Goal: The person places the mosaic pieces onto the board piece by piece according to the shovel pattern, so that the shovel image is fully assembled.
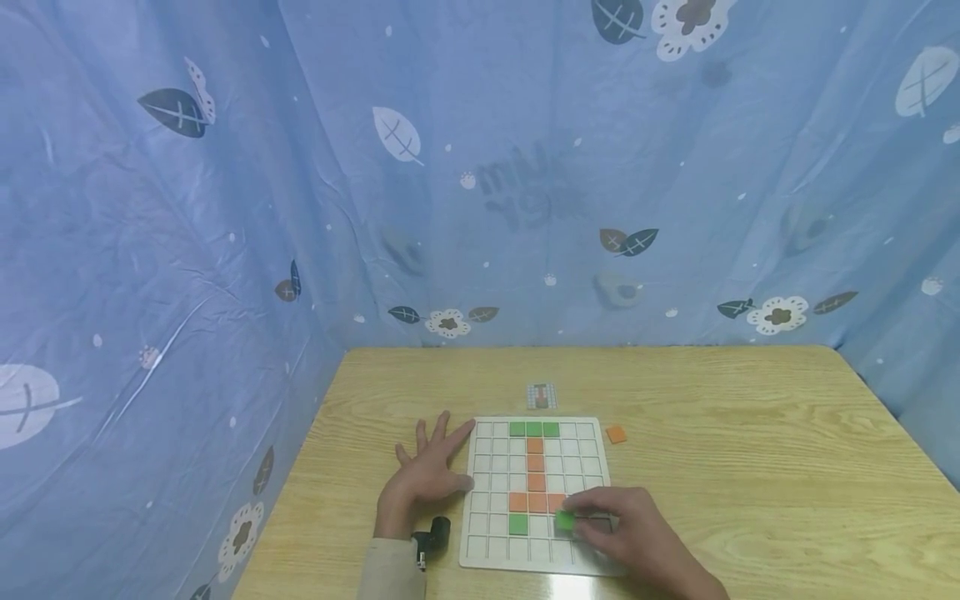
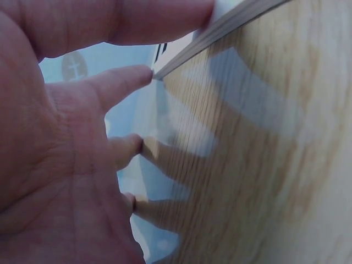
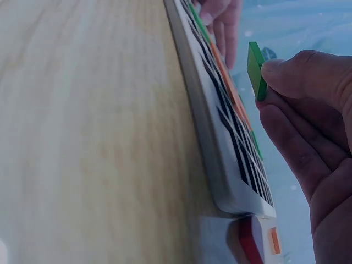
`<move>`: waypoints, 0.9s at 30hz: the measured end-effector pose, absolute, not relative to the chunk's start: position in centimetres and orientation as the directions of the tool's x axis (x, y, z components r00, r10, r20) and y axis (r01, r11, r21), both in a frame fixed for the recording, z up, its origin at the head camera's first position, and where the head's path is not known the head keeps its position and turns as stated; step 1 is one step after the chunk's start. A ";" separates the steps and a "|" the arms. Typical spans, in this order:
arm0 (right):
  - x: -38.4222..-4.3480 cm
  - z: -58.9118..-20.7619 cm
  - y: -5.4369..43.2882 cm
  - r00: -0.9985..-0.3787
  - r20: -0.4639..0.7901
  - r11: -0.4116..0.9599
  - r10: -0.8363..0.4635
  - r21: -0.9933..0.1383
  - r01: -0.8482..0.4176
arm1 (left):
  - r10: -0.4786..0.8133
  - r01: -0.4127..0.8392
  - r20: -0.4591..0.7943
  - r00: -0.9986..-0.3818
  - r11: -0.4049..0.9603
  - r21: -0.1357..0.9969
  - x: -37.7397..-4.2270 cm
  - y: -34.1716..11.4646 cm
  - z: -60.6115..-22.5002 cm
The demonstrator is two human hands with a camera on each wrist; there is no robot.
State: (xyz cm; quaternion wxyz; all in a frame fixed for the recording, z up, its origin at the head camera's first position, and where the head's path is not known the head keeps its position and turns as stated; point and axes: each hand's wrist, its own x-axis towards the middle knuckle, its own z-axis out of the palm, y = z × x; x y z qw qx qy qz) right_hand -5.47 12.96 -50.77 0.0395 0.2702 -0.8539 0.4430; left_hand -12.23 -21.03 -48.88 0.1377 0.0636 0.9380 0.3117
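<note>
A white gridded board [image 1: 491, 552] lies on the table. My right hand [image 1: 633, 529] pinches a green square tile [image 3: 254, 71] between thumb and fingers, close over the lower right part of the grid. On the board, green tiles [image 1: 534, 429] form a short row at the top. Orange tiles [image 1: 536, 462] run down the middle into a crosswise orange row, and another green tile [image 1: 518, 524] sits below its left end. My left hand [image 1: 427, 475] is spread on the table, its thumb and index fingertips at the board's left edge.
A loose orange tile [image 1: 616, 434] lies right of the board's upper corner. Beyond the board is a small pattern card [image 1: 542, 396]. A black device [image 1: 432, 537] sits at the left wrist. A blue patterned curtain [image 1: 525, 250] stands behind the wooden table [image 1: 750, 467].
</note>
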 end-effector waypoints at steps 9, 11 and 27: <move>-5.7 -51.9 12.4 -0.739 0.495 0.404 -0.457 -0.625 -0.668 | 0.209 0.039 -0.212 -0.955 0.795 0.605 -12.1 -21.1 -48.8; -5.7 -52.0 12.3 -0.728 0.507 0.401 -0.462 -0.613 -0.681 | 0.210 0.042 -0.209 -0.955 0.793 0.607 -12.2 -21.1 -48.8; -5.5 -52.1 11.8 -0.706 0.521 0.383 -0.480 -0.600 -0.703 | 0.202 0.031 -0.220 -0.954 0.799 0.601 -12.3 -21.1 -49.0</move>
